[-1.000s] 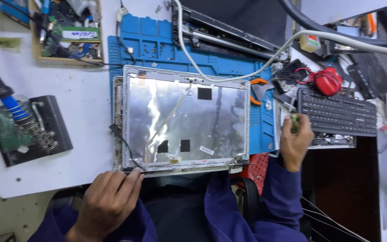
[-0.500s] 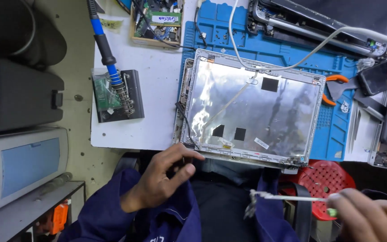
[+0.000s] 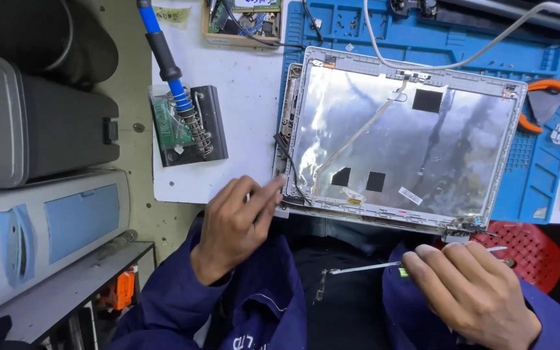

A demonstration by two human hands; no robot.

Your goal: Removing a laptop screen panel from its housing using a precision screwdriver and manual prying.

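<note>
The silver foil-lined laptop lid shell [image 3: 400, 139] lies flat on the blue work mat [image 3: 533, 175], long axis left to right. The left hand [image 3: 231, 227] pinches its near-left corner; the right hand [image 3: 471, 291], nearer the hinge corner, grips a slim white-shafted screwdriver [image 3: 384, 266] pointing left

Blue-handled soldering iron [image 3: 163, 55] in black spring stand [image 3: 192, 126]; blue silicone work mat [image 3: 539, 175]; red perforated plastic stool [image 3: 526, 249]; orange-handled pliers [image 3: 542, 104].
</note>
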